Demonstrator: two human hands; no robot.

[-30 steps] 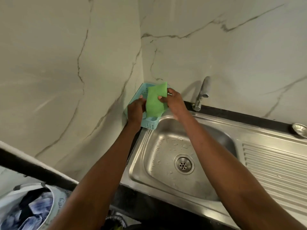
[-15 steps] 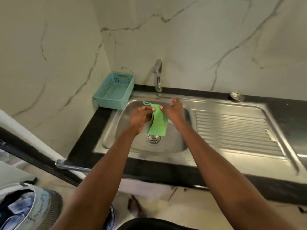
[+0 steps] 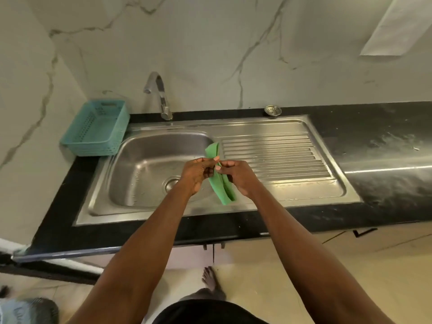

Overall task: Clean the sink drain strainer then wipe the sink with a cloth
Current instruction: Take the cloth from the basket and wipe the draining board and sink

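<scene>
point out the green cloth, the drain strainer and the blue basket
green cloth (image 3: 222,186), head view, lower folded part
drain strainer (image 3: 272,110), head view, its metal top
blue basket (image 3: 93,136), head view, its floor

A black stone countertop (image 3: 374,136) runs along the marble-patterned wall and carries a stainless steel sink unit (image 3: 268,202) set flush into it, basin on the left, ribbed drainboard (image 3: 275,157) on the right. A teal perforated plastic basket (image 3: 93,132) sits at the left rear corner, beside the basin. A round metal strainer (image 3: 272,110) rests on the countertop behind the drainboard, against the wall.
</scene>
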